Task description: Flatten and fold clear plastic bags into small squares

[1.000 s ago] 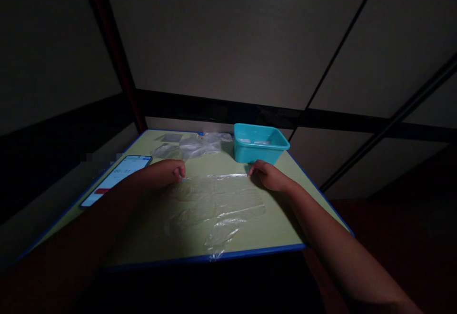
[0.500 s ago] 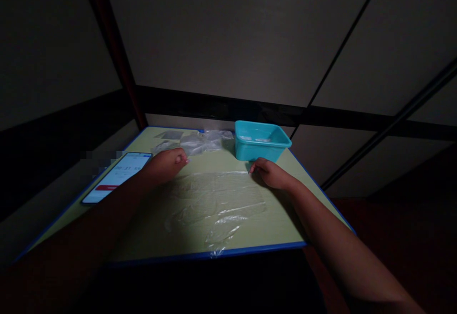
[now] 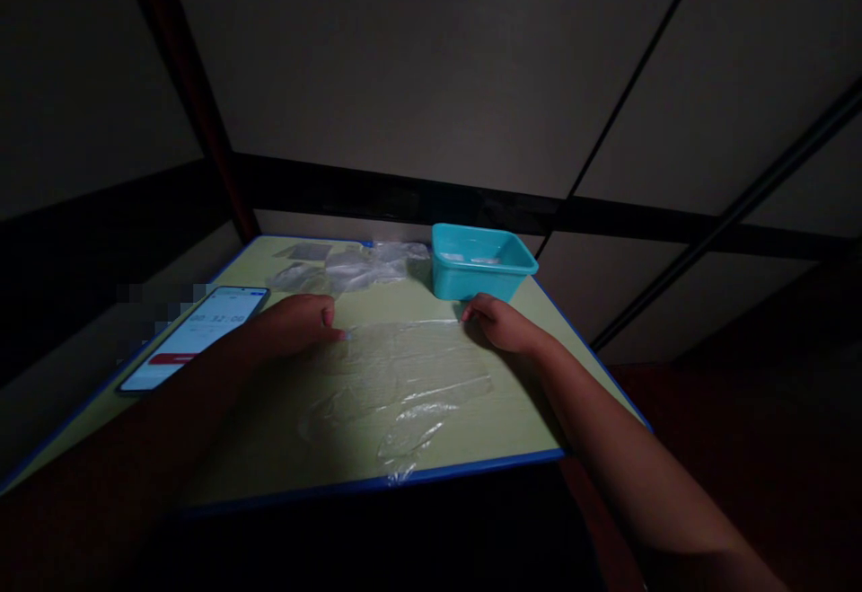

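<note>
A clear, wrinkled plastic bag lies spread over the table in front of me, its near end reaching the blue front edge. At its far right corner, my right hand is closed, thumb and fingers pinching the plastic. My left hand is at the far left corner, thumb stretched toward the plastic and apart from the curled fingers; the thumb tip appears to touch the corner. Behind the right hand stands a turquoise plastic basket with some pale items inside, barely visible.
More crumpled clear plastic bags lie along the back of the table. A phone with a lit timer screen rests at the left, beside my left forearm. A panelled wall rises behind the table.
My left hand has come slightly nearer, and its thumb has straightened away from the curled fingers. The right hand stays at its corner. The whole view has shifted a little.
</note>
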Available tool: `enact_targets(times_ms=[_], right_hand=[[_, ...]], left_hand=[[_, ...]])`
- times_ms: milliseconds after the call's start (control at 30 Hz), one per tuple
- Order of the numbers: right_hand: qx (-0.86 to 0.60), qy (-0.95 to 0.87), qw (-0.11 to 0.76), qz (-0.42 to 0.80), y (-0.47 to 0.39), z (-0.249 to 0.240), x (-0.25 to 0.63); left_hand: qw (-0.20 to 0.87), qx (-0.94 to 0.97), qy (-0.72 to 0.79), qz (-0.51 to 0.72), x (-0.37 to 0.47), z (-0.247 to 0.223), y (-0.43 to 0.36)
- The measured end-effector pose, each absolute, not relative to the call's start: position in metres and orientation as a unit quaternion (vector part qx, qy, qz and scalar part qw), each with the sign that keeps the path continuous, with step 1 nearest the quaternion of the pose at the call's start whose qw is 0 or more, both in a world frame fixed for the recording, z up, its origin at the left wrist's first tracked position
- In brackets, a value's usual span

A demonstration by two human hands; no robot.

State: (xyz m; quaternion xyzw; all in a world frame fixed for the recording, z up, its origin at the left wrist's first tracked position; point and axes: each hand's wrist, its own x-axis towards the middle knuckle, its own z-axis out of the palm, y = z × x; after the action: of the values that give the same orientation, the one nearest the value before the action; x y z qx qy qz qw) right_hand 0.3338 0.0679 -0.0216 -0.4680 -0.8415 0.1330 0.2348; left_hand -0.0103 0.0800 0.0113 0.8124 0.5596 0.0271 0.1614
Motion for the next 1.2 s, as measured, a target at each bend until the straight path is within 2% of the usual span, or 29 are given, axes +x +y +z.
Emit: enact_targets(times_ms=[267,600,1000,1200], right_hand=[[-0.467,-0.844,0.228,0.131,0.067,-0.020,0.334],[-0.475,-0.839,0.232,0.130,0.067,-0.020,0.334],[-0.471,-0.846,0.222,0.117,0.067,-0.021,0.335],[-0.473,-0.845,0.222,0.117,0.065,-0.018,0.334]], left_hand=[[0.109,0.850,0.514,0.043,-0.011,0.010,0.083],[0.120,0.851,0.510,0.032,-0.012,-0.002,0.086],[0.186,0.844,0.499,0.062,-0.017,-0.001,0.092],[0.161,0.840,0.514,0.067,-0.017,-0.002,0.092]])
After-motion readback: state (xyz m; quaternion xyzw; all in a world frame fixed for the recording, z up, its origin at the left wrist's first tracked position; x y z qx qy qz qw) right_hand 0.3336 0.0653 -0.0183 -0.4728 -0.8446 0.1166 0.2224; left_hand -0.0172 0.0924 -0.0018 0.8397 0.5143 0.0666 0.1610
